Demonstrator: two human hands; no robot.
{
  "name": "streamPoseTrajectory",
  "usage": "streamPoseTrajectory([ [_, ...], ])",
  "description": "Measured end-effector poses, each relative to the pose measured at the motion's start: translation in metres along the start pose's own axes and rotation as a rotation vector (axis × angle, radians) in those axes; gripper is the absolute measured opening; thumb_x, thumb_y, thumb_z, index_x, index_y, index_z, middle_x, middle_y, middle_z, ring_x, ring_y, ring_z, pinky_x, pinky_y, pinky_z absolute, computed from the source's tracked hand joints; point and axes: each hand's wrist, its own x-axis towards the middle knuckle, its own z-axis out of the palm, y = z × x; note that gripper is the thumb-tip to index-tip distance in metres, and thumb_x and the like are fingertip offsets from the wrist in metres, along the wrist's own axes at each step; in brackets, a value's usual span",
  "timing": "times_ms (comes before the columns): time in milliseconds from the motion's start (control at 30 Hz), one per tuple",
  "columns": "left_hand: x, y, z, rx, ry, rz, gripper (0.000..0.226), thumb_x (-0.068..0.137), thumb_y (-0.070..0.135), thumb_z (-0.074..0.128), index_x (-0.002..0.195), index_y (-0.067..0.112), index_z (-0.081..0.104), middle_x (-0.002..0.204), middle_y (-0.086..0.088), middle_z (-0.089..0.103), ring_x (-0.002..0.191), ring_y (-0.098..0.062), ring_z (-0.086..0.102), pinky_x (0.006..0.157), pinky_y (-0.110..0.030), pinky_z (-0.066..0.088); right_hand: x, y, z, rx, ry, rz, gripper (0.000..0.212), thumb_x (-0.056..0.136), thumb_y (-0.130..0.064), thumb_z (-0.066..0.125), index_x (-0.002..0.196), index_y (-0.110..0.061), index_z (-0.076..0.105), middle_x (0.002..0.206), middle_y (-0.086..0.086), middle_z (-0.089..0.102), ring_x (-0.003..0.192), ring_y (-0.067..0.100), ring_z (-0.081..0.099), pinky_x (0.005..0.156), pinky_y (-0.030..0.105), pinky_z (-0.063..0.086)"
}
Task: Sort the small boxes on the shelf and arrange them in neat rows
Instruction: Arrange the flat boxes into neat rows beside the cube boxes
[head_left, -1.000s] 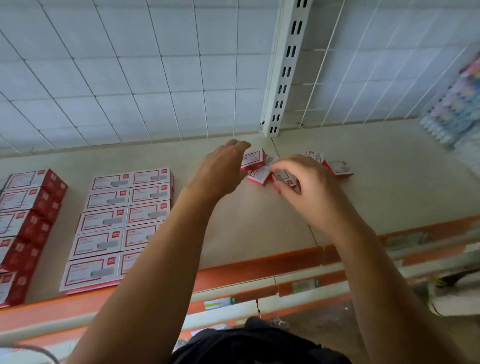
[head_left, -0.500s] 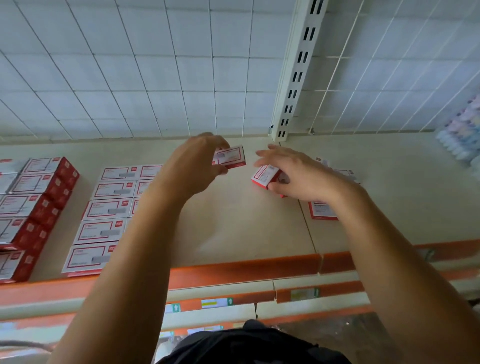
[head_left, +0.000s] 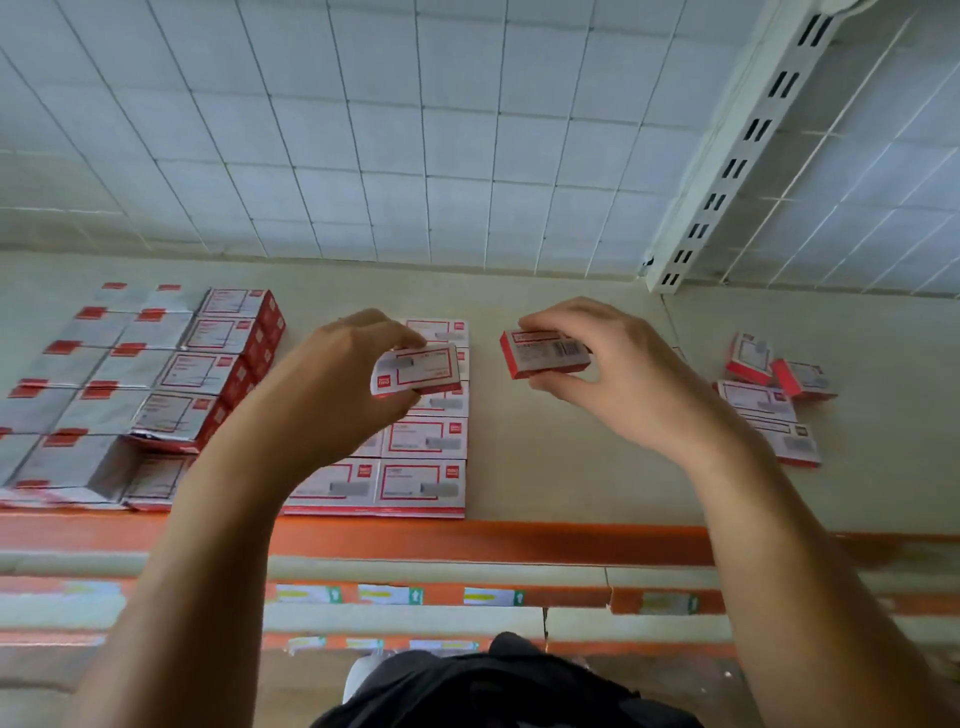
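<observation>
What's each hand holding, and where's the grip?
The left hand pinches one small box across its long edges, fingers above, thumb below. The right hand holds another box with the same grip.

In front of you a beige shelf board (head_left: 571, 467) runs below a white wire-grid back panel (head_left: 363, 130), which is split by a white slotted upright (head_left: 748, 140), and its orange front rail (head_left: 519, 540) sits above a lower edge carrying pale price labels (head_left: 389, 594), all in soft, even light.
</observation>
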Motion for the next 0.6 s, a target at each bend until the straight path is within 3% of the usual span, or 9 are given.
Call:
streamPoseTrajectory([
  [100,-0.015,-0.02,-0.005,0.0,0.0,-0.018,0.048,0.082,0.028,0.074,0.127,0.019,0.06,0.123,0.004,0.061,0.105,-0.013,0.057,0.086,-0.018,0.038,0.004,-0.034,0.022,0.02,0.01,-0.026,0.049,0.083,-0.02,0.077,0.129,-0.019,0.061,0.12,-0.009,0.06,0.112,0.01,0.054,0.097,0.021,0.042],
  [233,-0.03,-0.04,-0.003,-0.019,-0.015,-0.047,0.048,0.081,0.027,0.075,0.126,0.017,0.061,0.121,0.004,0.061,0.107,-0.016,0.058,0.081,-0.013,0.036,0.007,-0.062,0.044,0.023,-0.011,-0.02,0.051,0.084,-0.018,0.074,0.133,-0.017,0.059,0.127,-0.005,0.059,0.119,0.014,0.051,0.102,0.025,0.042],
  [367,-0.033,-0.054,0.0,-0.041,-0.022,-0.016,0.05,0.081,0.034,0.075,0.126,0.018,0.061,0.121,0.004,0.061,0.11,-0.014,0.056,0.09,-0.021,0.04,0.011,-0.076,0.059,-0.001,-0.034,-0.002,0.053,0.085,-0.018,0.073,0.136,-0.018,0.056,0.132,-0.006,0.057,0.123,0.012,0.048,0.101,0.011,0.031],
  [500,-0.035,-0.061,0.002,-0.053,-0.001,0.017,0.056,0.08,0.04,0.072,0.131,0.02,0.057,0.124,0.006,0.057,0.113,-0.013,0.051,0.097,-0.029,0.042,0.015,-0.083,0.067,-0.022,-0.02,0.014,0.052,0.085,-0.02,0.073,0.135,-0.018,0.057,0.132,-0.006,0.058,0.123,0.011,0.047,0.101,0.011,0.028],
  [600,-0.033,-0.061,-0.001,-0.114,0.089,0.061,0.06,0.077,0.044,0.07,0.13,0.019,0.056,0.12,0.007,0.058,0.105,-0.01,0.053,0.089,-0.024,0.043,0.018,-0.089,0.072,-0.028,0.011,-0.005,0.051,0.084,-0.019,0.074,0.133,-0.016,0.059,0.129,-0.003,0.06,0.12,0.014,0.05,0.099,0.014,0.033],
])
